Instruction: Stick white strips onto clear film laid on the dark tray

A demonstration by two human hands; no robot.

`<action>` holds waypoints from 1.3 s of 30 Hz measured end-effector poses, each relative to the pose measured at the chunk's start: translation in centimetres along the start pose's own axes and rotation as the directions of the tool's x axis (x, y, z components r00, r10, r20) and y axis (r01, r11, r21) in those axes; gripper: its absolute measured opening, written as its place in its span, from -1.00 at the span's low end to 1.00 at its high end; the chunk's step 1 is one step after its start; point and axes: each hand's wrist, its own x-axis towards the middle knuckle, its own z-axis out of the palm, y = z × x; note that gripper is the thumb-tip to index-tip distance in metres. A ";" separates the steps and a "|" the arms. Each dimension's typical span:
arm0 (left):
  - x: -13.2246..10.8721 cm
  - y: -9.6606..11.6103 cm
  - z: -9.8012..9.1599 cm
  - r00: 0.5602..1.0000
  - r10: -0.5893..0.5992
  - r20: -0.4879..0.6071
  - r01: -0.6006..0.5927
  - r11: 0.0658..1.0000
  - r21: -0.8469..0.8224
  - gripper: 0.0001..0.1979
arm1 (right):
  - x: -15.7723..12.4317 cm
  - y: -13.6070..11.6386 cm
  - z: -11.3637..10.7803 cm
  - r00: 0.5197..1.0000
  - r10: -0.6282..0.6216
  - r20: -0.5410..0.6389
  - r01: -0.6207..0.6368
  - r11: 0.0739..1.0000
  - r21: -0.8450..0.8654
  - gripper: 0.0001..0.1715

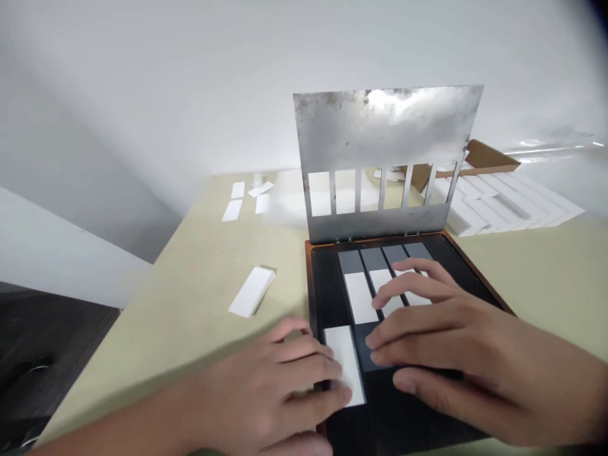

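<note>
A black board (327, 285) with a brown edge lies on the table, its slotted metal plate (332, 133) raised upright on hinges at the back. Several white cards (360, 297) sit side by side over grey strips on the board. One more white card (346, 354) lies nearer, at the board's left side. My left hand (280, 386) rests with fingertips on that card, fingers spread. My right hand (441, 329) hovers over or touches the cards and grey strips, fingers apart, partly covering the cards on the right.
A small stack of white cards (251, 291) lies on the table (175, 304) left of the board. Loose white pieces (232, 210) are farther back. Behind the board at right stand white stacks (508, 199) and a brown box (494, 157).
</note>
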 end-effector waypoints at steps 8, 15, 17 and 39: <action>0.8 2.0 0.6 0.982 -0.139 -0.130 0.158 0.976 0.152 -0.60 | 0.3 4.0 -1.3 0.991 0.125 -0.038 -0.126 0.992 -0.027 -0.75; 2.1 3.4 0.5 0.951 -0.292 -0.104 0.307 0.934 0.181 -0.75 | 0.2 6.0 1.7 0.989 0.065 -0.131 -0.077 0.993 -0.090 -0.70; 2.3 2.7 0.2 0.947 -0.302 -0.106 0.317 0.932 0.174 -0.77 | -0.1 6.0 2.1 0.990 0.047 -0.132 -0.056 0.996 -0.072 -0.70; 4.8 -2.8 0.8 0.966 -0.156 -0.206 0.192 0.967 0.168 -0.68 | 2.0 4.9 1.7 0.997 0.034 0.075 -0.012 0.963 -0.270 -0.47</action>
